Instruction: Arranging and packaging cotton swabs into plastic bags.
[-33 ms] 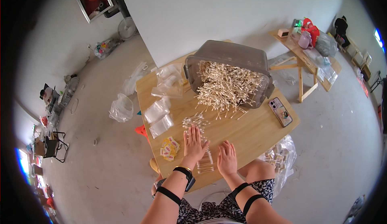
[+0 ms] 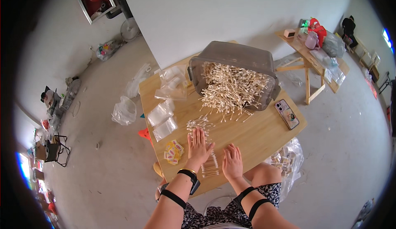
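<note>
My left hand (image 2: pixel 199 150) lies flat with its fingers stretched over a row of cotton swabs (image 2: pixel 210 166). The swabs lie side by side toward the table's near edge, partly hidden under that hand. Beyond its fingertips is a looser bunch of swabs (image 2: pixel 197 123). My right hand (image 2: pixel 232 161) rests on the wooden table (image 2: pixel 243 135) just right of the row, fingers loosely extended and holding nothing visible. Farther back, a grey plastic bin (image 2: pixel 235 54) lies on its side, with a big heap of swabs (image 2: pixel 233 84) spilling from its mouth.
Left on the table are clear plastic bags (image 2: pixel 161 112) and yellow-and-white paper labels (image 2: pixel 173 151). A phone (image 2: pixel 287 114) lies near the right edge. Below that edge hangs a clear bag of packed bundles (image 2: pixel 284 161). A second wooden table (image 2: pixel 340 65) with assorted items stands at the far right.
</note>
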The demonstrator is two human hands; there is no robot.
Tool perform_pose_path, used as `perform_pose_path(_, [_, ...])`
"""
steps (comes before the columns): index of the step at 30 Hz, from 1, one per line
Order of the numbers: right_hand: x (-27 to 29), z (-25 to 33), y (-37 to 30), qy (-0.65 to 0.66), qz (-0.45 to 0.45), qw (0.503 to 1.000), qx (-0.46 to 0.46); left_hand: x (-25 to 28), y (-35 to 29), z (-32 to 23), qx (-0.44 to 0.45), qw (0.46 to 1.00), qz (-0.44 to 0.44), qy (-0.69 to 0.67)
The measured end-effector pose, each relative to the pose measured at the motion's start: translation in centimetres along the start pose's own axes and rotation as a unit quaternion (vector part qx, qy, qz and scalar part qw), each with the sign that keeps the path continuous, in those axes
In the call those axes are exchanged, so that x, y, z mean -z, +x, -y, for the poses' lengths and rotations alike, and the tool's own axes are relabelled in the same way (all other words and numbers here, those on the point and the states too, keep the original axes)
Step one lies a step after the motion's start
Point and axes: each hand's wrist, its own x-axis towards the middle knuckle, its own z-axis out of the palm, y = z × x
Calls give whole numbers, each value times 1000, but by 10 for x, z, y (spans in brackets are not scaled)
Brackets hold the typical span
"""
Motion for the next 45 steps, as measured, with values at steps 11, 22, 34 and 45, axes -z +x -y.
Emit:
perform_pose_path(11, [2, 1, 0, -22, 2, 1000, 2, 14, 44, 5, 19, 1000, -12, 12])
perform_pose_path(22, [2, 1, 1, -32, 17, 999, 0, 9, 27, 37, -84, 996, -36, -19])
perform_pose_path(34, [1, 0, 0, -33, 8, 999, -5, 17, 37, 23, -46, 999, 21, 15])
perform_pose_path(45, [0, -1, 0, -31, 4, 1000, 0, 15, 15, 7, -12, 1000, 7, -8])
